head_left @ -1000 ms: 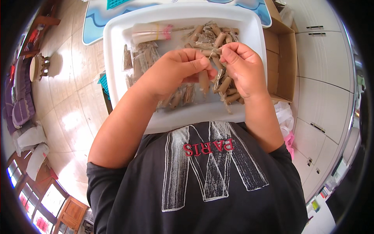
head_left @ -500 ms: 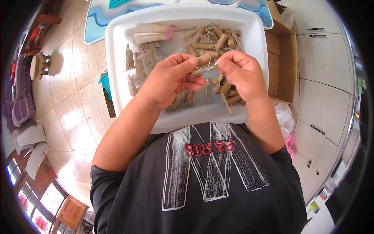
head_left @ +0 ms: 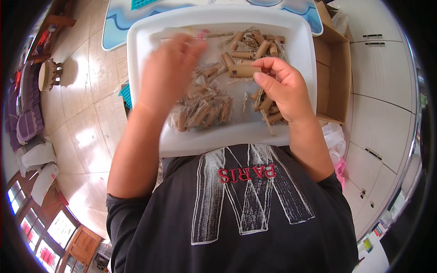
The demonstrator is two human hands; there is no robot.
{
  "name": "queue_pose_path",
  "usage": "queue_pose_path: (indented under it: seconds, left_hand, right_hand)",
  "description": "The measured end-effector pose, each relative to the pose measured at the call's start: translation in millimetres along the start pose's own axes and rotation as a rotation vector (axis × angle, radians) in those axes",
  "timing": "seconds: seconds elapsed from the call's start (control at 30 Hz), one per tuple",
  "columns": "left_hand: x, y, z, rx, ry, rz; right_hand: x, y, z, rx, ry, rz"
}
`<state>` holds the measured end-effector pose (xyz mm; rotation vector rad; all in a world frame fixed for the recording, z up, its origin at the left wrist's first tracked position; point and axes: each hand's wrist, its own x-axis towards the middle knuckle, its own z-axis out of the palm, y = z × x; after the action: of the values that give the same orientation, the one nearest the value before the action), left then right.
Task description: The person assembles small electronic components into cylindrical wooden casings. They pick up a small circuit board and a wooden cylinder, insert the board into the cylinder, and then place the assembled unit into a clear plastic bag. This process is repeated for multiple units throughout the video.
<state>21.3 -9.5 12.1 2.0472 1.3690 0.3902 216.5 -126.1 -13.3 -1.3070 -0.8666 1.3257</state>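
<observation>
My right hand (head_left: 284, 84) pinches one end of a short brown tube (head_left: 242, 71) with a small dark hole near its far end. The tube is held level over a white plastic tub (head_left: 173, 148). Motion smears my left hand (head_left: 173, 63), which is by the clear plastic bags with pink edges (head_left: 201, 34) at the tub's far left; its fingers cannot be made out. More brown tubes with clear wrapping or strands (head_left: 261, 48) lie loose at the tub's far right. Wrapped brown tubes (head_left: 205, 111) are heaped at the near left, partly behind my left arm.
The tub stands against a blue-and-white patterned table (head_left: 116, 32). An open cardboard box (head_left: 332, 77) is to its right, beside white cabinets (head_left: 382, 73). At the left are a tiled floor (head_left: 86, 136) and a small round stool (head_left: 48, 76).
My left hand has moved away from my right, up and left toward the plastic bags. The clear strand between both hands is gone from there; my right hand now holds a brown tube.
</observation>
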Motion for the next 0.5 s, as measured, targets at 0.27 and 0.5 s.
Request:
queue_pose_path:
  seconds: [0.27,0.5]
  left_hand:
    - [49,-16,-12,0.901,-0.012,-0.084]
    - [52,-38,-10,0.923,0.02,0.031]
  right_hand:
    - [-1,-6,0,0.143,-0.016,0.021]
    - [-2,-7,2,0.124,-0.012,-0.003]
